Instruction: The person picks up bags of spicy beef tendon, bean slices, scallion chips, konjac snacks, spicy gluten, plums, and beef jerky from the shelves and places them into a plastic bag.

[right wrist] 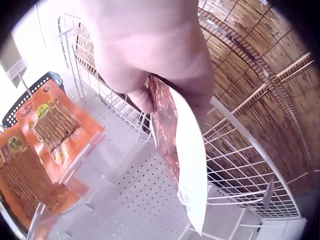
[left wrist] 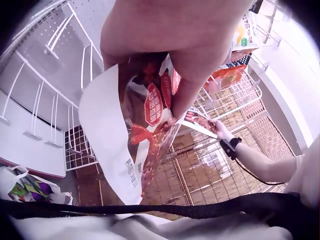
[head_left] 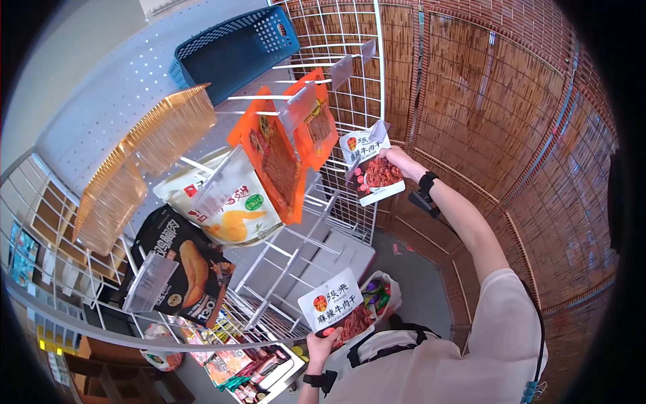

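My right hand [head_left: 402, 163] grips a white bag of spicy beef jerky [head_left: 381, 176] by its side, at the outer hook of the wire rack. A clear price holder [head_left: 378, 132] overlaps the bag's top in the head view. In the right wrist view the thumb and fingers pinch that bag's edge, and its back is hidden. Lower down, near my body, my left hand [head_left: 321, 347] holds a second matching beef jerky bag [head_left: 330, 296] by its lower edge. From the left wrist, this bag [left wrist: 102, 120] shows its white side and red labels.
Orange snack packs [head_left: 272, 158], a white pouch [head_left: 232, 202] and a black chicken pack [head_left: 182, 269] hang on the hooks. A blue basket [head_left: 235, 54] and gold trays [head_left: 141, 161] sit behind. A plastic bag [head_left: 387, 293] stands on the floor; a woven screen [head_left: 464, 87] borders the right.
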Demonstrator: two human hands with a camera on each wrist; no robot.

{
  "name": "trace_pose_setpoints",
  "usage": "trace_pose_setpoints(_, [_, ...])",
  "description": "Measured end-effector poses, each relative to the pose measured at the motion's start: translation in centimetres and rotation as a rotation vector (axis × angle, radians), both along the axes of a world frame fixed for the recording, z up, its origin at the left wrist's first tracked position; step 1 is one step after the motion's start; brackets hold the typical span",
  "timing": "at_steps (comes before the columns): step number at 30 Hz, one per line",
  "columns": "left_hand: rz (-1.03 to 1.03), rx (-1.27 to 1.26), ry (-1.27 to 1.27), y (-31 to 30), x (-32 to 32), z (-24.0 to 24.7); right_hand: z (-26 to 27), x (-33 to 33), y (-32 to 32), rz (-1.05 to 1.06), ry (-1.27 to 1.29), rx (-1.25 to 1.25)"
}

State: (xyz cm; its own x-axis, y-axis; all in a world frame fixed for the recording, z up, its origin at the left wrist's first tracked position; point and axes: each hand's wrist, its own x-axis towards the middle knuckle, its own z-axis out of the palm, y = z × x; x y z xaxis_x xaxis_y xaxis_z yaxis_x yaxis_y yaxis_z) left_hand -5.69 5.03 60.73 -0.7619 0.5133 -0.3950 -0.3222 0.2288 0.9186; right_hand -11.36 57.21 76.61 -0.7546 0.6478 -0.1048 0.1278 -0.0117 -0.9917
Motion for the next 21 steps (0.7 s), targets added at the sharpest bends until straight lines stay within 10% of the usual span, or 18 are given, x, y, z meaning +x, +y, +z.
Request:
trace_pose_setpoints(15, [0.199,0.167,-0.097,1.2,0.5,-5.4,-7.4,13.1,-6.9,0.171,-0.193,0.195])
trace_pose_setpoints(21, [0.111,0.049,-0.247,3.7,2.7,-6.3,-12.0,19.1,-14.9,0.361,-0.461,-0.282])
